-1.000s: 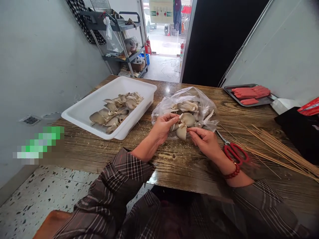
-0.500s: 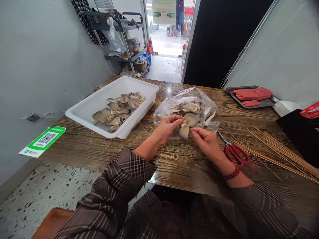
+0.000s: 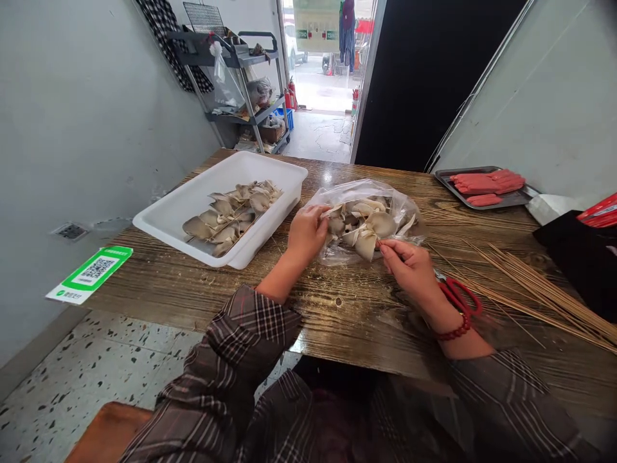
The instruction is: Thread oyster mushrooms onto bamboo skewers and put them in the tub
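Observation:
My right hand point(image 3: 409, 265) is closed in a pinch on a thin skewer, most of it hidden. Grey-brown oyster mushrooms point(image 3: 364, 244) are threaded on the skewer's far end, in front of a clear plastic bag point(image 3: 402, 202). More oyster mushrooms point(image 3: 369, 207) lie inside this bag. At the bag's left side is my left hand point(image 3: 307, 233), its fingers curled in against the plastic and the mushrooms. What lies between those fingertips is hidden.
On the left, a white plastic tub point(image 3: 168, 215) holds skewered mushrooms. Red-handled scissors point(image 3: 460, 296) and bamboo skewers point(image 3: 540, 289) lie to the right. A dark tray point(image 3: 453, 186) of pink sausages stands farther back. A QR-code card point(image 3: 91, 275) lies at the left edge.
My left hand has let go of the skewered mushrooms and moved left to the bag's side. My right hand has shifted slightly right with the skewer. The bag's top has sunk lower.

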Demonstrator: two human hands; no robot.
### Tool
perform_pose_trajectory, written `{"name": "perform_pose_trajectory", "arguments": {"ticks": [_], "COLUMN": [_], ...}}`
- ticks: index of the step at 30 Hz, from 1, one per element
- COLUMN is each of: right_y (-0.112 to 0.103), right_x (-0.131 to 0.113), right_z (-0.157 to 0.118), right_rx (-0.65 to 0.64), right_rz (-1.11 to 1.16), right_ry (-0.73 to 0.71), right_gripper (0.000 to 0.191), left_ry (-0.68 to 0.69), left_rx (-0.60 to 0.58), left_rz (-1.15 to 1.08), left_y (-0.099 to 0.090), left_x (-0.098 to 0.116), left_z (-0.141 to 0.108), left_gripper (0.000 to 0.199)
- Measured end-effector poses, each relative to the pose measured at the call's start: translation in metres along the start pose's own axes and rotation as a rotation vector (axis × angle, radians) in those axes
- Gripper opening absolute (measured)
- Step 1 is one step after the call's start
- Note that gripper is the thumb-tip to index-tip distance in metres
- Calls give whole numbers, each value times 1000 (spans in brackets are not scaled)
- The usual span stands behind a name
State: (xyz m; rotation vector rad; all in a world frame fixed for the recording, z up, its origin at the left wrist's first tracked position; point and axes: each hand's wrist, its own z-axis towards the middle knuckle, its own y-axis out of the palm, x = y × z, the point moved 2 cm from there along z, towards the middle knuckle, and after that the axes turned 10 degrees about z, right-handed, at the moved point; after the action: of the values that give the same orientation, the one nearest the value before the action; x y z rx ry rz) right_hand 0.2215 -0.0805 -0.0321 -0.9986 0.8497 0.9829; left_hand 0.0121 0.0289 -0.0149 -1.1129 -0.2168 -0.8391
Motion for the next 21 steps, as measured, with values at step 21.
{"name": "perform_pose_trajectory", "arguments": {"ticks": [21], "right_y": [4], "right_x": [-6], "right_z": [-2], "right_rx": [-33], "right_rz": [-1], "right_ry": [-19], "right_gripper": [31], "left_ry": [70], "left_rx": [193], "left_rz": [11], "left_y": [-3], "left_x": [14], "left_z": [0], "left_gripper": [7]}}
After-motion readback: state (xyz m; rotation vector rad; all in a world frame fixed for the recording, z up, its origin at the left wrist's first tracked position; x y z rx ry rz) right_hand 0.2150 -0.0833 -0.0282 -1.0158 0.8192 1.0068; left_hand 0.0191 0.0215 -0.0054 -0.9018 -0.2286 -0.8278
